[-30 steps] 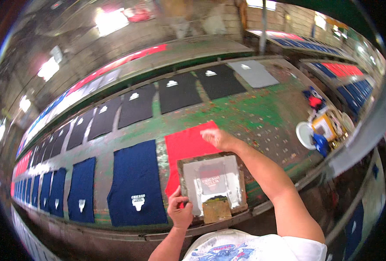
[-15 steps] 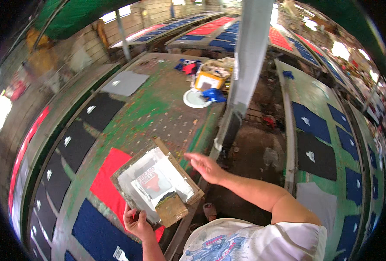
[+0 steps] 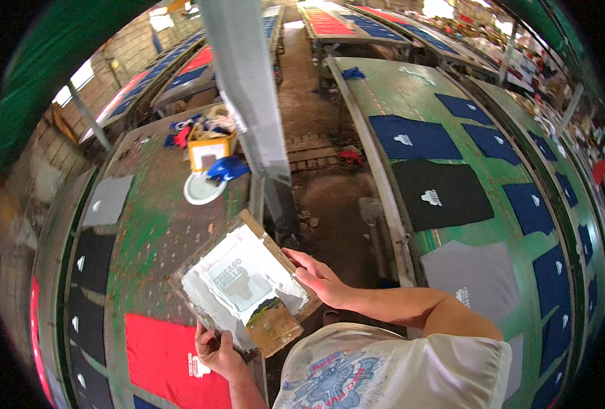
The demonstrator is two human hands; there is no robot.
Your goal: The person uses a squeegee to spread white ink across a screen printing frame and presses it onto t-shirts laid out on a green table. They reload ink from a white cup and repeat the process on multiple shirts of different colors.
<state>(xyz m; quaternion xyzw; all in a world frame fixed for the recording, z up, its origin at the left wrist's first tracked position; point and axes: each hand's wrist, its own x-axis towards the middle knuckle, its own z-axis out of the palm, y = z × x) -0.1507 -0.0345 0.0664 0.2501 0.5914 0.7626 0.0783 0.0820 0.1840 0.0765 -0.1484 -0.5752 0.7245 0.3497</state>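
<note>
We held a printing frame [image 3: 240, 278] askew in front of the body; it seemed clear of the left table [image 3: 169, 259], near that table's edge. Our left hand [image 3: 222, 356] pinched the frame's near left corner, fingers curled at the edge and thumb close by. Our right hand [image 3: 323, 278] lay along the frame's right side, fingers nearly straight; we could not tell whether it gripped or only steadied. A stained wooden block [image 3: 275, 332] rested at the frame's near end.

Left of the frame and nearer us lay a red cloth [image 3: 159, 354], its white print on the side toward the frame. To the frame's right, on another table [image 3: 408, 83], were a printed grey cloth [image 3: 476, 276] and, farther off, a printed black cloth [image 3: 449, 194]. Beyond the frame stood a yellow box [image 3: 208, 153].

We judged the step in hand to be carrying the frame between printings. Setting it on a cloth would call for both hands, a level frame and a steady block.
</note>
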